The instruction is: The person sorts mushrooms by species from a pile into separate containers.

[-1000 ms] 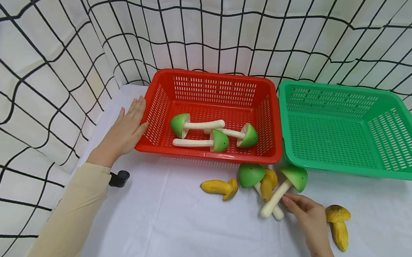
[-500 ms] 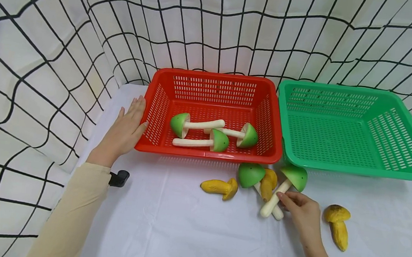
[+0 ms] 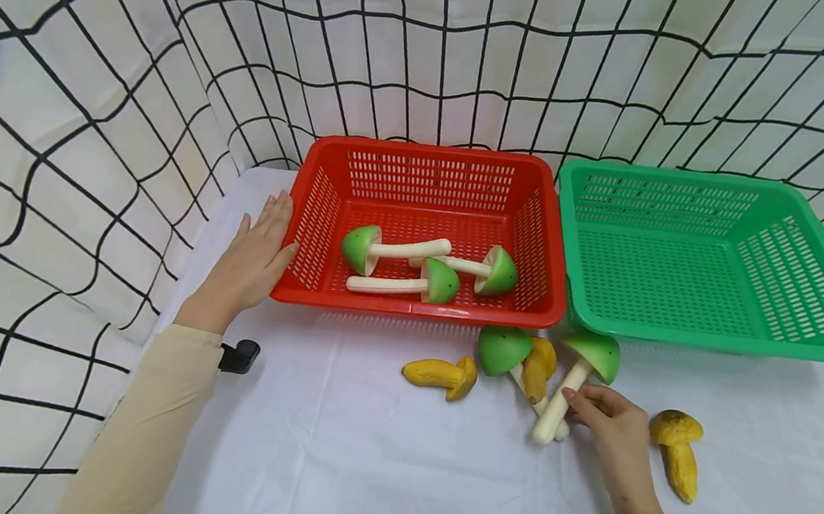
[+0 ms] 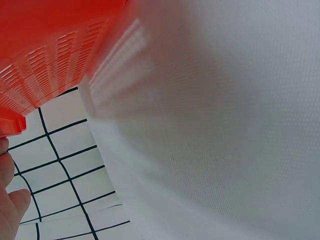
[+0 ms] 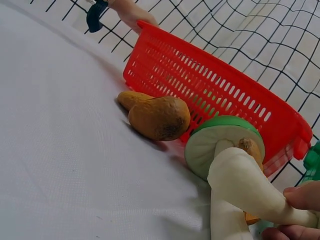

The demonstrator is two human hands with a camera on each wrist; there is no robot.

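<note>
My right hand (image 3: 610, 433) pinches the white stem of a green-capped toy mushroom (image 3: 580, 375) between thumb and fingers. In the right wrist view this stem (image 5: 250, 190) slants close over a second green-capped mushroom (image 5: 223, 132). That second one lies on the cloth in front of the red basket, with a small yellow mushroom (image 3: 537, 369) across its stem. My left hand (image 3: 249, 261) lies with straight fingers against the left side of the red basket (image 3: 414, 309). Several green-capped mushrooms (image 3: 441, 282) rest in that basket.
A green basket (image 3: 720, 340) stands right of the red one, their rims close together. Another yellow mushroom (image 3: 439, 373) lies in front of the red basket, and one more yellow mushroom (image 3: 678, 454) right of my right hand. A black-lined white grid wall (image 3: 463, 61) rises behind.
My right fingers have come onto the mushroom's stem and drawn it slightly to the right, its stem end swinging nearer the hand. The left hand has stayed put.
</note>
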